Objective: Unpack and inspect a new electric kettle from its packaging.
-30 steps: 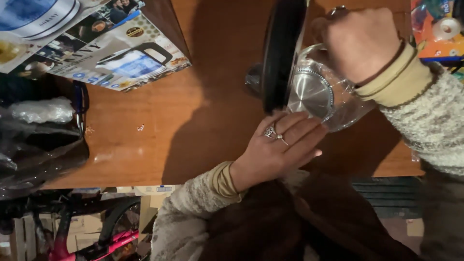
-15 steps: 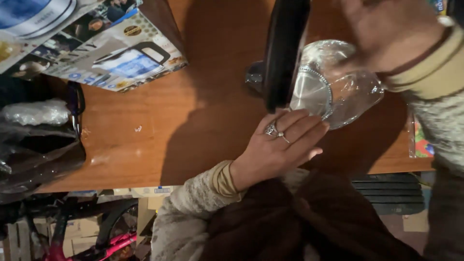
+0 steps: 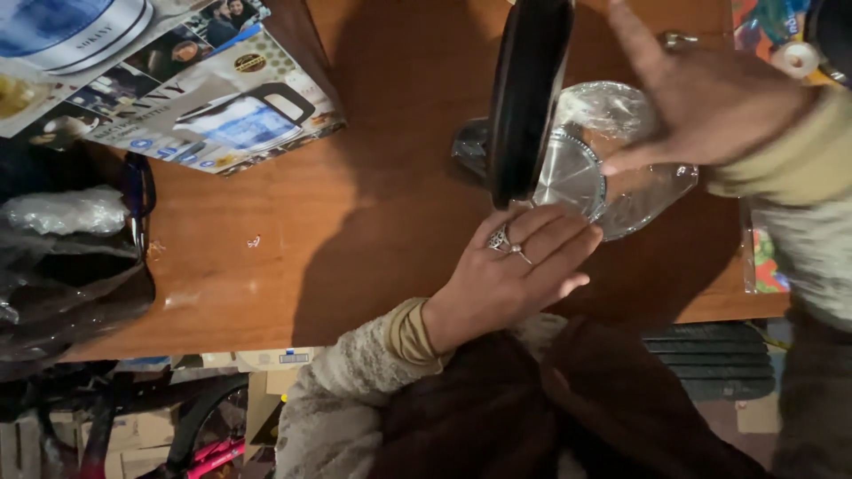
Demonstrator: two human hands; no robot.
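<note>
Glass kettle [image 3: 612, 168] on its side, black handle [image 3: 528, 98] facing left.

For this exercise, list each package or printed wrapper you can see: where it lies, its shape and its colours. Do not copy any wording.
Kettle box: top left of the wooden table, flat rectangular carton, pale with blue kettle pictures and small photos.
Colourful printed packaging: top right corner, partly hidden by the right sleeve, red, blue and yellow.
</note>
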